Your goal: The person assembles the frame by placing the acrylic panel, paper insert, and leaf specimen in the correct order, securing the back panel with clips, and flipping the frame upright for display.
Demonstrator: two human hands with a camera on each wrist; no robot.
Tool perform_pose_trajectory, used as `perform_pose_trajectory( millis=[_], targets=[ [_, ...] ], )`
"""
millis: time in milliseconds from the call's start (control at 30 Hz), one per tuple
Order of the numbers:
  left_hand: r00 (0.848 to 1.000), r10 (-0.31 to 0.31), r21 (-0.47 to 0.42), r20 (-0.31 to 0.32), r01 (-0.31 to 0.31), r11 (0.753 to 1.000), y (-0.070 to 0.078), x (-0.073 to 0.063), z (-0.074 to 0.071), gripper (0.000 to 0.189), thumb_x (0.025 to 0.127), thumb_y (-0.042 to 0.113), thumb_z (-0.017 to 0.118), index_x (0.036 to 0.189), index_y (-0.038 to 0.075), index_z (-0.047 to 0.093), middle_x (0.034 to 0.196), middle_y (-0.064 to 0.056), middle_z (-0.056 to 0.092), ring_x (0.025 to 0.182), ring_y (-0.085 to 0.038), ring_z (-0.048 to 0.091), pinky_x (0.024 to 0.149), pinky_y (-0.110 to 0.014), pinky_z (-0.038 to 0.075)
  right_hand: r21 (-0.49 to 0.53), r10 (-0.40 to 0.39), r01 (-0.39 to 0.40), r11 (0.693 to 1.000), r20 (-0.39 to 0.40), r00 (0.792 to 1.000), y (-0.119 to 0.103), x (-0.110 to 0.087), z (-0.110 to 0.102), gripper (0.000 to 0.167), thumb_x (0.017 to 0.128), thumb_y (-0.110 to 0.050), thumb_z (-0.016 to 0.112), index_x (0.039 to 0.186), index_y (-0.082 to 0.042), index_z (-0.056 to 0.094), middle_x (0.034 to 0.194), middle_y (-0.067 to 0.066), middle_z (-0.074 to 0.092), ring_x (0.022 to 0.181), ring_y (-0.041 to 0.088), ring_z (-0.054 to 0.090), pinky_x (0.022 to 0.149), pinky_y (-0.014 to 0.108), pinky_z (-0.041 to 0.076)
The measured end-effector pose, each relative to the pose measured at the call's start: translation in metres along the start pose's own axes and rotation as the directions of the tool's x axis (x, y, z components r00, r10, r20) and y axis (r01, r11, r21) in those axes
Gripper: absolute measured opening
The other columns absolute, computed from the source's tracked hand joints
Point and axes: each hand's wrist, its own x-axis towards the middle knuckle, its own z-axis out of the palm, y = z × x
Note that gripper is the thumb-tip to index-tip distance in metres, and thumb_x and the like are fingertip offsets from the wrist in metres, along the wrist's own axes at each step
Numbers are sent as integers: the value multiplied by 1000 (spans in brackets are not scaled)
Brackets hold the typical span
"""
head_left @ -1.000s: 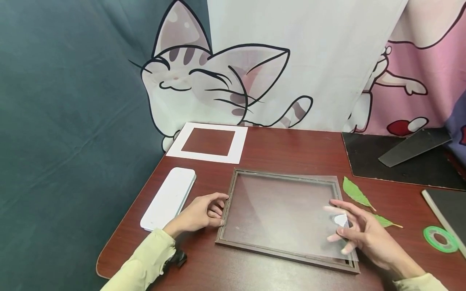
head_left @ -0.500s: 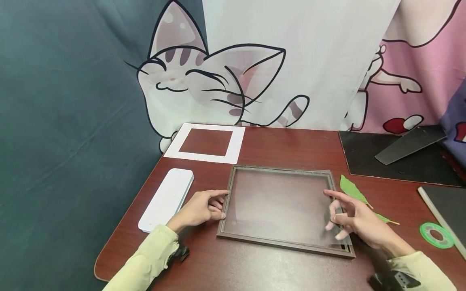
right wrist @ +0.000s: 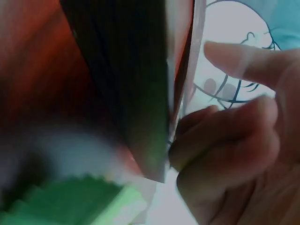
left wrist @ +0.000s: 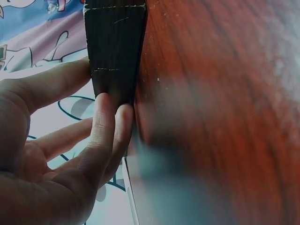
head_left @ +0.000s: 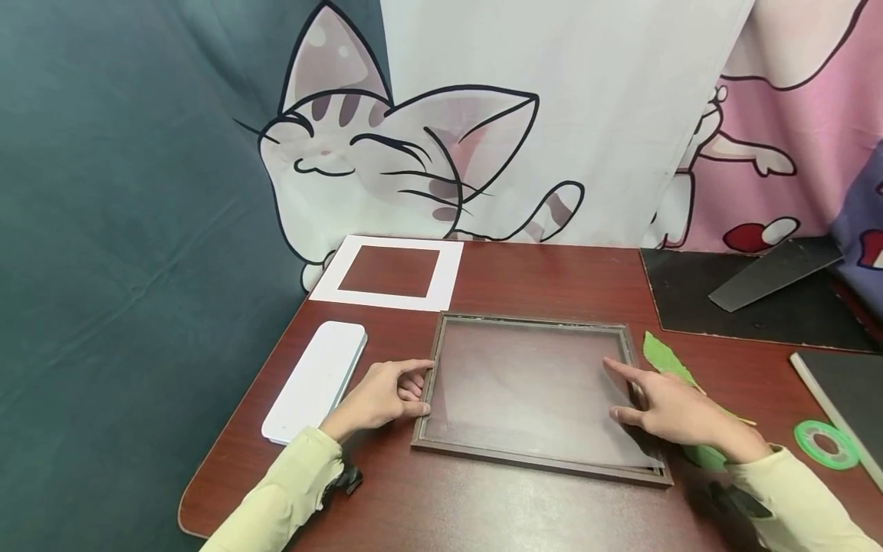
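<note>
A brown picture frame [head_left: 531, 461] lies flat on the table. A clear sheet [head_left: 524, 391] rests in it, with a narrow gap showing by the near right corner. My left hand [head_left: 382, 395] holds the frame's left side, index finger and thumb spread along the rim. In the left wrist view, fingertips [left wrist: 104, 103] touch the outer side of the frame [left wrist: 116, 51]. At the right rim is my right hand [head_left: 672, 406], index finger and thumb extended over the sheet. Its other fingers [right wrist: 225, 150] look bent beside the frame in the right wrist view; whether they touch is unclear.
A white mat board [head_left: 386, 302] lies at the back left, behind a white oblong case [head_left: 313, 383]. Right of the frame are green leaves [head_left: 667, 360], partly under my right arm. Farther right lie green tape [head_left: 807, 454], a dark board [head_left: 848, 399] and a dark stand piece [head_left: 773, 276].
The clear sheet has shifted left and down into the frame. My right hand has let go of its right edge and lies lower across the rim. The left hand stays at the left side.
</note>
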Motion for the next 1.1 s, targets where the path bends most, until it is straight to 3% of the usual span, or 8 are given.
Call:
perform_pose_trajectory(
  millis=[100,367,700,1100],
  targets=[
    [1000,4,6,-1,-4,1000,0,0,0,63,75,5,84,134,2,61,93,-7,68,76,-5,65,70,-14,54,-92,8,-8,996,5,1000,-2,1,0,78,87,-36,76,150,-4,44,58,-10,32,52,3,23,51,22,26],
    [1000,5,9,-5,-5,1000,-1,-1,1,62,75,6,84,133,3,62,93,-6,68,75,-4,65,70,-16,54,-165,29,-36,986,-46,999,-8,6,5,66,85,-31,77,140,-2,54,54,-9,35,49,6,27,46,24,26],
    [1000,0,20,-19,0,1000,2,1,4,62,73,6,84,131,3,61,90,-6,67,74,-6,65,69,-15,55,-162,59,-66,985,-48,997,-5,5,5,67,81,-30,81,139,-6,55,56,-8,39,48,6,32,45,25,27],
    [999,-34,37,-19,35,999,6,0,5,62,73,6,85,130,5,61,90,-4,65,74,-7,63,69,-16,53,-158,119,-125,979,-45,992,3,1,2,73,81,-42,80,143,-13,53,57,-4,39,55,11,35,45,31,27]
  ],
)
